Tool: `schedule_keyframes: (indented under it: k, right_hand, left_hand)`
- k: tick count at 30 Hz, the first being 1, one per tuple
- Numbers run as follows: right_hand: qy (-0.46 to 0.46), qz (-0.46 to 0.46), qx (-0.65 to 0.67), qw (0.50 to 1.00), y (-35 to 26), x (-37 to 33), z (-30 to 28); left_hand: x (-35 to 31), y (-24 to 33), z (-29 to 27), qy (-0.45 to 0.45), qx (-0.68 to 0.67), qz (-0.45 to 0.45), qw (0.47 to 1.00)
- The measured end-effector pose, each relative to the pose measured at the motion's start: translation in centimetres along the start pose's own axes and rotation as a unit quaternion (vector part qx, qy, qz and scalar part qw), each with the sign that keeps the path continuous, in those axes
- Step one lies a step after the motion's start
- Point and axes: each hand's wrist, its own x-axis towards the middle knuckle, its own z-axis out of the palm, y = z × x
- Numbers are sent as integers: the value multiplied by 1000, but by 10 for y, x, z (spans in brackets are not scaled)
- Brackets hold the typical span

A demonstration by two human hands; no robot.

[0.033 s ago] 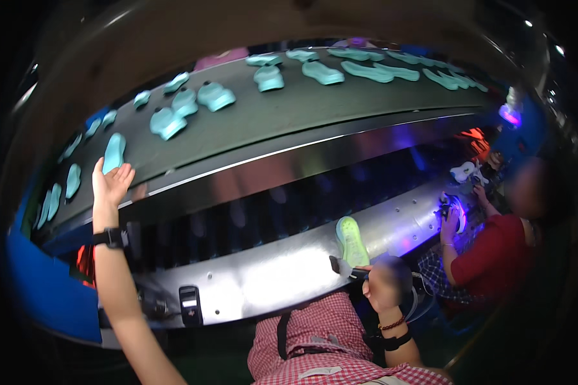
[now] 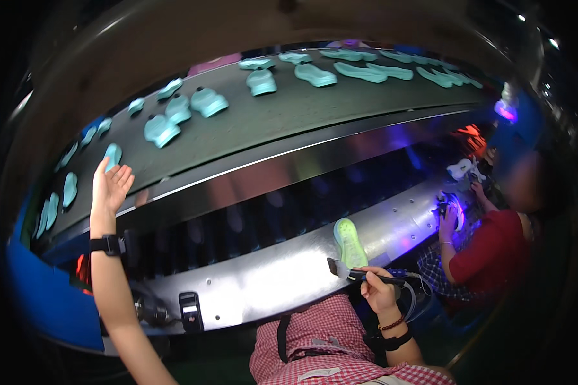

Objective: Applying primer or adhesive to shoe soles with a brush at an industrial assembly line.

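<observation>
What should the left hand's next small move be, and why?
Probably closing gently on the turquoise, elongated, foam-like shoe sole: the left hand is open and empty, overlapping the sole's near end in this view, though contact is unclear. The right hand seems less free, gripping a black-handled flat brush.

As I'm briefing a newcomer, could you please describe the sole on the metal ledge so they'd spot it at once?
Below the wide dark belt in the picture runs a shiny metal ledge. The sole lies on it, with the brush in the right hand by its near end. Its upturned face is yellow-green, unlike the turquoise pieces on the belt.
</observation>
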Motion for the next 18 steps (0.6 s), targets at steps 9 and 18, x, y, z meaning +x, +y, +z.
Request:
schedule_keyframes:
  k: [9,18]
  right_hand:
    - [12,37,35,999,13,29,-9]
    - [80,50,59,994,14,27,-39]
  left_hand:
    - [50,-33,148,-39,787,240,567]
    - [143,-33,130,13,880,56,471]
